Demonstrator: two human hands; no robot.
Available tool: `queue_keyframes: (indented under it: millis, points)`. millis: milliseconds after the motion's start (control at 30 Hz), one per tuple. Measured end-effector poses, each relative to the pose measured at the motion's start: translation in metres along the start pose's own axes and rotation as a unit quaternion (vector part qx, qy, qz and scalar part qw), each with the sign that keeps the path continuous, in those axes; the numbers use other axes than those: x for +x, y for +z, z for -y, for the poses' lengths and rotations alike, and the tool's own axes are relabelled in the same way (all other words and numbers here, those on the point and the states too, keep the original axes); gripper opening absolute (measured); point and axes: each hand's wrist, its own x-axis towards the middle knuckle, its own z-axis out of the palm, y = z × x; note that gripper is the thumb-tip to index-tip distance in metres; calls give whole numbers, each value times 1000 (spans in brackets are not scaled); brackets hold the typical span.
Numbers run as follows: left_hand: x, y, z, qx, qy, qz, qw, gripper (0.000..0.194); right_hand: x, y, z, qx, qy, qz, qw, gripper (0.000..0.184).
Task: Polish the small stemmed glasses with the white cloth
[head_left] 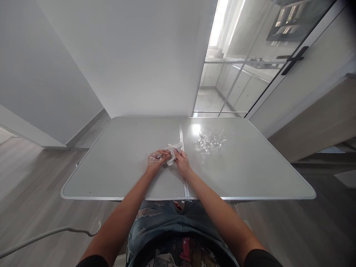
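A clear stemmed glass (151, 158) lies tilted on its side in my left hand (158, 160), its bowl pointing left and its stem running toward the cloth. My left fingers are wrapped round it. With my right hand (181, 163) I pinch a white cloth (171, 151) around the foot end of the glass, so that end is hidden. Both hands are close together just above the table, near its middle seam. To the right of them, several clear stemmed glasses (210, 141) stand grouped on the table.
The pale folding table (244, 174) has a metal rim and a seam (182, 137) across its middle. A white wall (133, 59) rises behind it. At the back right is a glass-paned door (236, 78) with a black handle (295, 60). A pale cable (55, 230) hangs at lower left.
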Motion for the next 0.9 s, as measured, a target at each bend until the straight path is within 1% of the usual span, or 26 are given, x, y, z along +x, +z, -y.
queue_keyframes:
  millis: [67, 133, 200, 233, 333, 400, 467, 533, 600, 633, 700, 767, 833, 867, 900]
  points:
    - [0, -1, 0, 12, -2, -12, 1000, 17, 1, -3, -5, -11, 26, -3, 1000, 34]
    - [1, -3, 1, 23, -4, -55, 998, 19, 1, -8, -9, -30, 38, -5, 999, 31]
    - [2, -3, 2, 22, -10, -86, 996, 20, 0, -11, -10, -54, 31, -4, 998, 30]
    - [2, -3, 3, 16, -12, -85, 996, 20, 0, -11, -9, -60, 21, -6, 998, 30]
    - [1, -2, 2, -3, -11, -34, 999, 19, -1, -7, -3, -41, -12, -7, 999, 34]
    - [0, -1, 2, 4, -5, -2, 1000, 17, 0, -4, -1, -28, -8, -8, 1000, 38]
    - [0, -2, 1, 20, -2, -1, 1000, 15, 1, -4, -2, -38, 16, -13, 999, 37]
    - [1, -3, 2, 28, -2, -30, 999, 14, 1, -6, -4, -64, 35, -12, 997, 35]
    - [1, -3, 2, 24, -3, -59, 998, 15, 1, -10, -7, -89, 33, -7, 995, 34]
    - [1, -3, 2, 18, -5, -63, 998, 16, 1, -11, -7, -96, 25, -6, 995, 33]
    - [1, -3, 1, 7, -7, -40, 999, 16, 2, -13, -8, -89, 1, -13, 996, 33]
    - [0, -2, -1, 1, -9, 6, 1000, 16, 4, -12, -7, -53, -18, -20, 998, 33]
    - [-1, -1, -2, 6, -10, 40, 999, 16, 5, -10, -7, -12, -10, -17, 1000, 35]
    - [-1, -1, -2, 10, -9, 42, 999, 16, 5, -9, -7, 2, 3, -13, 1000, 36]
    - [-1, -2, -1, 14, -8, 33, 999, 16, 5, -8, -7, 9, 18, -9, 1000, 35]
